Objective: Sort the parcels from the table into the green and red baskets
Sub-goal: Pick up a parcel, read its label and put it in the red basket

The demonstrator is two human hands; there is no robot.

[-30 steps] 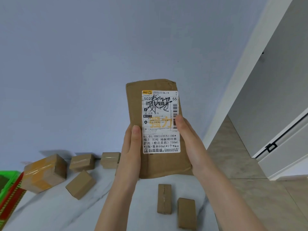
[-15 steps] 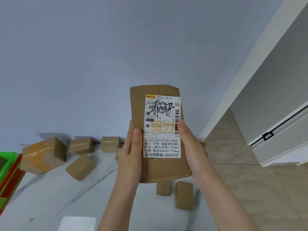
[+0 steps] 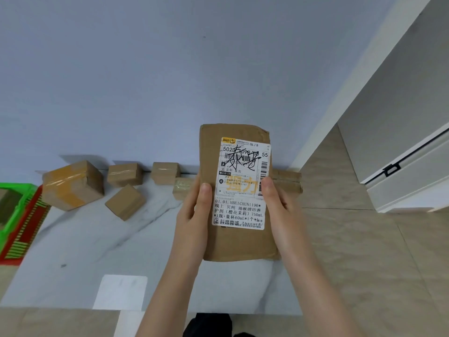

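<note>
Tall brown cardboard parcel w/ white shipping label (image 3: 239, 190) is held upright over the pale marble bench (image 3: 97, 239). Left hand (image 3: 194, 215) & right hand (image 3: 281, 210) grip its long sides, thumbs on front. Prob. stiff, fairly heavy; hold sides, low. Green plastic basket (image 3: 17, 186) & red basket (image 3: 24, 229) sit far left; contents unclear.

We list two bare forearms (image 3: 170, 288) rising side by side from the lower edge. Item one, left grip (image 3: 194, 215): thumb flat on the front of a flat brown cardboard parcel (image 3: 240, 243), fingers hidden behind its left edge. Item two, right grip (image 3: 281, 210): thumb on the front, fingers hidden behind the right edge.
</note>
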